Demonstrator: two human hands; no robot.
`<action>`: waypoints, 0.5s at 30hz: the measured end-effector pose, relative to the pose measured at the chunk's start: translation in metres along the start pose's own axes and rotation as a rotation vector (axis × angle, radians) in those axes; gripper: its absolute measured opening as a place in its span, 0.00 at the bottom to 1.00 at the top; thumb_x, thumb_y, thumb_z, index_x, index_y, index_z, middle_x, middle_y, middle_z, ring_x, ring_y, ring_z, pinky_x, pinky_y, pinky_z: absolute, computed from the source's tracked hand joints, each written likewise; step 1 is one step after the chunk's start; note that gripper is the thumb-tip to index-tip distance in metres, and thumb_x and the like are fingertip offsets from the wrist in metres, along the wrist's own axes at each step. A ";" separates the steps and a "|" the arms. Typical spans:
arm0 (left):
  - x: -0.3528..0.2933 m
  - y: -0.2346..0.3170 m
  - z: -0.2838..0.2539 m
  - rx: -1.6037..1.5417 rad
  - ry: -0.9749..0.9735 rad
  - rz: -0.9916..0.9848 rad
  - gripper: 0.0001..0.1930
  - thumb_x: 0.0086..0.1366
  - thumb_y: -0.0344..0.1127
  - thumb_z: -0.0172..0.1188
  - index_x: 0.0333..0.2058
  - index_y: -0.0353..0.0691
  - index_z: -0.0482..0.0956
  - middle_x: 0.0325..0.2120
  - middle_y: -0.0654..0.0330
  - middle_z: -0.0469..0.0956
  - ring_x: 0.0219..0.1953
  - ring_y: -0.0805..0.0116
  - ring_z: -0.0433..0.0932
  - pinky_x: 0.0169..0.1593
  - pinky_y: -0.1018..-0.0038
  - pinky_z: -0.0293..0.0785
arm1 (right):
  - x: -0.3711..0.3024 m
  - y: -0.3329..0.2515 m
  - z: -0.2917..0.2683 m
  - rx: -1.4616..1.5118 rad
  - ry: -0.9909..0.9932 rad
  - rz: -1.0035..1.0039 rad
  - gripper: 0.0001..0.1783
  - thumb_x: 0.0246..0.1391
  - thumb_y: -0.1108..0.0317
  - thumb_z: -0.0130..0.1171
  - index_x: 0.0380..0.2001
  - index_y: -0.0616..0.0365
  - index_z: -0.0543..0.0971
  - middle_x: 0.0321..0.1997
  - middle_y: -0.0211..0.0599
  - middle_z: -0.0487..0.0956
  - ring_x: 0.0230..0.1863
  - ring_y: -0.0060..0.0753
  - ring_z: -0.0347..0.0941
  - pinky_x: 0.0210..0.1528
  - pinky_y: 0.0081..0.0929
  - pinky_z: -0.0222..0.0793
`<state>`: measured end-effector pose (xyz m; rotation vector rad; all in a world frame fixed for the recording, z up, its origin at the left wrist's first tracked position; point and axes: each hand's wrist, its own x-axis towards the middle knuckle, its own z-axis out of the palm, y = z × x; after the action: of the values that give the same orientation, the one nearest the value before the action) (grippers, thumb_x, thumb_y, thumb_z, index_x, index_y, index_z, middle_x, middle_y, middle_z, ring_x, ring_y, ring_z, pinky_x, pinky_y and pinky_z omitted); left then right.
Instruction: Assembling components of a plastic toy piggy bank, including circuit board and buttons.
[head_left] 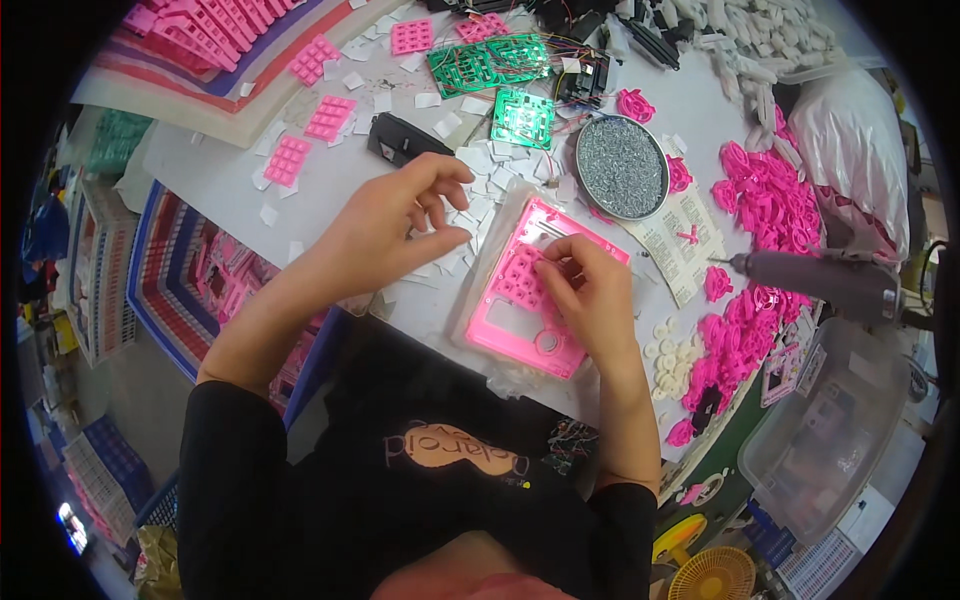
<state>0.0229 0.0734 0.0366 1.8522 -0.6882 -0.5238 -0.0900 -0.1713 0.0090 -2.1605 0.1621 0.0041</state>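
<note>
While the white worktable (210, 175) carries all the clutter, the work itself sits just below its centre, where a flat pink plastic panel with a key grid and a rectangular window (520, 325) lies on a clear plastic sleeve. From that panel, a heap of pink moulded plastic parts (765, 200) spreads at three o'clock, a round metal dish of small grey screws (621, 166) sits at one o'clock, and a grey electric screwdriver (815, 277) lies past the heap's lower end. Green circuit boards (488, 62) lie at twelve o'clock, with the smaller pink rubber keypads (329, 116) at ten o'clock among scattered white paper scraps (485, 175).

The right hand (590, 295) rests on the panel's upper middle, fingers curled narrow and fingertips pressing at the key grid; whether it pinches anything small I cannot tell. The left hand (395, 225) hovers off the panel at nine o'clock, fingers loosely bent with thumb and forefinger drawn near each other, apparently empty (a scrap could be hidden there).

To do this well, I judge the left hand should come down on the panel's near edge, since the sleeve beneath looks slippery. Pressing evenly across the grid, not at one corner, would likely seat the keys flush.
</note>
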 end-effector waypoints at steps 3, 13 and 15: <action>0.002 -0.003 -0.008 0.022 0.016 0.008 0.24 0.60 0.26 0.66 0.55 0.35 0.72 0.41 0.60 0.79 0.35 0.79 0.75 0.39 0.80 0.72 | 0.001 0.003 0.000 -0.055 -0.004 -0.013 0.11 0.51 0.70 0.70 0.35 0.61 0.79 0.35 0.39 0.81 0.23 0.32 0.75 0.28 0.30 0.72; 0.036 -0.057 -0.094 0.722 0.448 0.038 0.15 0.62 0.37 0.63 0.45 0.38 0.79 0.31 0.57 0.82 0.33 0.60 0.81 0.37 0.65 0.75 | -0.043 -0.019 0.012 -0.658 -0.318 -0.365 0.51 0.52 0.41 0.62 0.69 0.68 0.61 0.77 0.55 0.54 0.79 0.61 0.44 0.73 0.65 0.39; 0.049 -0.063 -0.115 0.732 0.519 -0.034 0.14 0.63 0.41 0.60 0.42 0.38 0.81 0.32 0.55 0.83 0.36 0.52 0.81 0.41 0.60 0.75 | -0.046 -0.017 0.023 -0.725 -0.374 -0.345 0.60 0.50 0.31 0.58 0.70 0.73 0.56 0.78 0.58 0.49 0.80 0.60 0.38 0.73 0.71 0.32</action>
<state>0.1455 0.1371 0.0175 2.5415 -0.5208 0.2432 -0.1327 -0.1379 0.0134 -2.8269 -0.5028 0.3076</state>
